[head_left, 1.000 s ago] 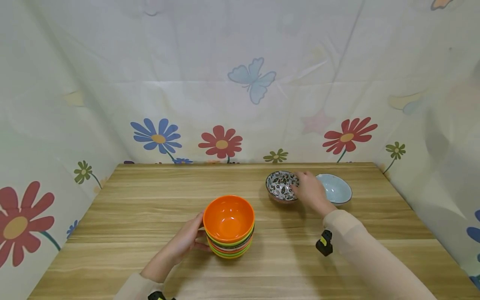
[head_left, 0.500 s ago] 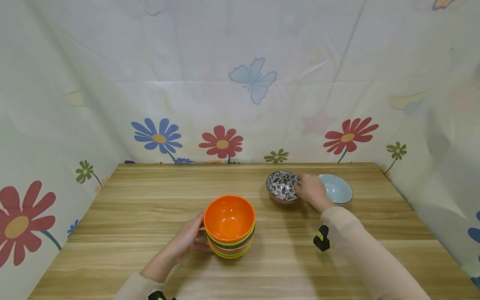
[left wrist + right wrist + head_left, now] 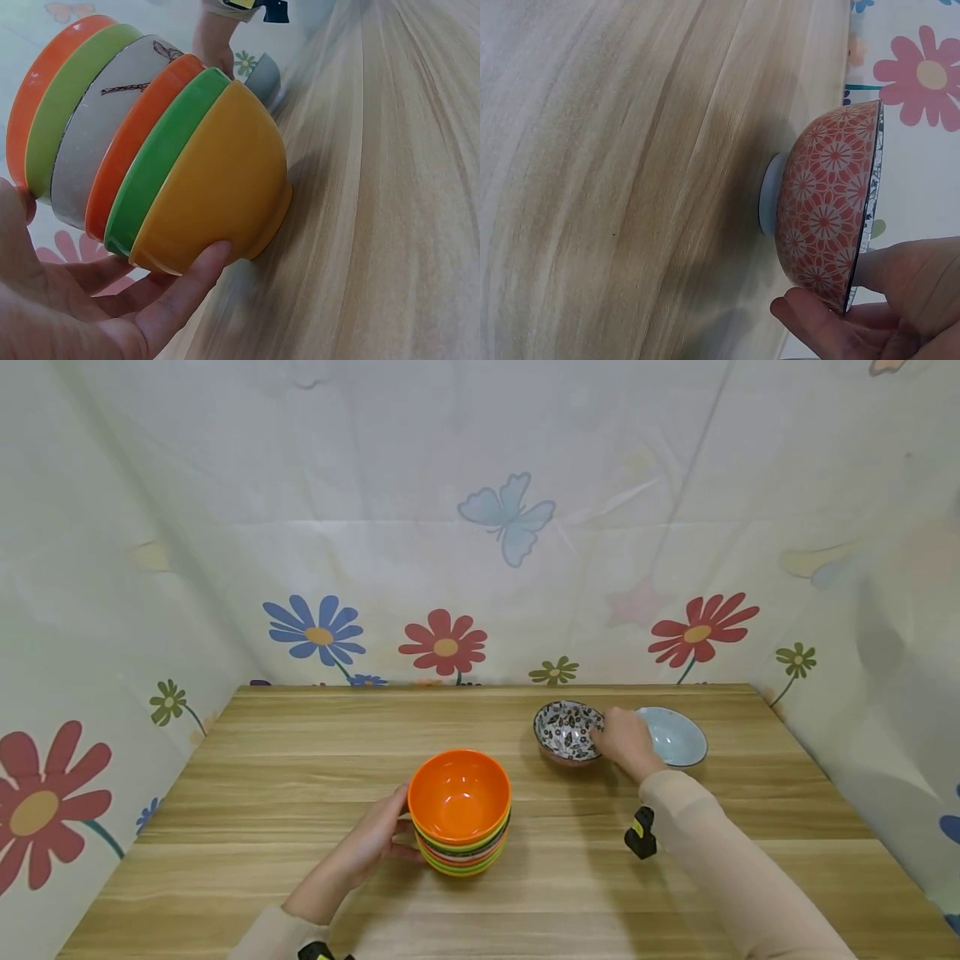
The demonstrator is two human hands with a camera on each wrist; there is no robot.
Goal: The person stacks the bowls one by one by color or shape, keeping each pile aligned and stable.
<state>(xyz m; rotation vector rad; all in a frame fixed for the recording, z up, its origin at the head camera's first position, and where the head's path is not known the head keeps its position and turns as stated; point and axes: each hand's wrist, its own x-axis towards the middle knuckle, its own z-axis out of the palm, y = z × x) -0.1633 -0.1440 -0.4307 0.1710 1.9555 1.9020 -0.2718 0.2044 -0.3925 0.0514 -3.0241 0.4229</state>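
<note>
A stack of several bowls point(image 3: 459, 806) stands front and centre, with an orange bowl point(image 3: 459, 793) on top and a yellow bowl point(image 3: 217, 180) at the bottom. My left hand point(image 3: 375, 827) rests against the stack's left side, thumb near the upper rims and a fairly straight finger point(image 3: 187, 296) touching the yellow bowl. Farther back on the right, my right hand point(image 3: 628, 742) pinches the rim of a patterned bowl point(image 3: 564, 731), thumb inside and fingers outside. That bowl has a red floral outside point(image 3: 825, 202) and a white foot point(image 3: 771, 193).
Just right of my right hand, a light blue bowl point(image 3: 675, 739) with a dark rim stands partly hidden behind that hand. The wood-grain table point(image 3: 300, 752) ends at a flower-printed cloth point(image 3: 360, 543) at the back and both sides.
My right hand has shifted slightly right along the patterned bowl's rim, and its fingers have settled there. The left hand and the stack stay in place.
</note>
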